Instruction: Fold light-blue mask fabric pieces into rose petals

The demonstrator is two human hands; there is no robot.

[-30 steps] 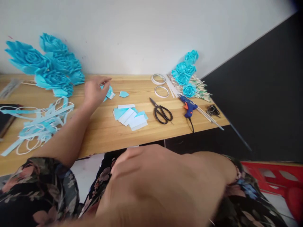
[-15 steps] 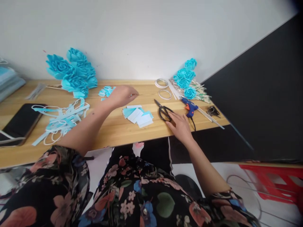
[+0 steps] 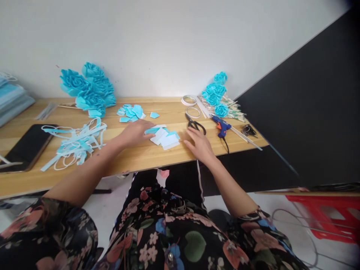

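Note:
My left hand (image 3: pixel 137 133) lies low over the table with fingers stretched out, its tips at the left edge of a small pile of white and light-blue rectangular pieces (image 3: pixel 170 141). My right hand (image 3: pixel 201 145) is open to the right of that pile, fingers spread. Black-handled scissors (image 3: pixel 203 129) lie just beyond it, partly covered by its fingers; whether they touch is hard to tell. Behind my left hand is a heap of blue cut pieces with pointed ends (image 3: pixel 129 112). One single blue piece (image 3: pixel 154 115) lies apart, to the right of the heap.
Blue handmade roses (image 3: pixel 92 90) stand back left; more roses (image 3: pixel 215 93) lie back right on wrapped sticks. Tape rolls (image 3: pixel 193 112) and a blue glue gun (image 3: pixel 222 126) are at right. At left are cut strips with cords (image 3: pixel 80 140), a phone (image 3: pixel 28 146) and stacked masks (image 3: pixel 14 99).
My left hand has come down and nearer to me, onto the rectangles' edge. A single blue piece now shows beside the heap. My right hand has shifted left, partly off the scissors.

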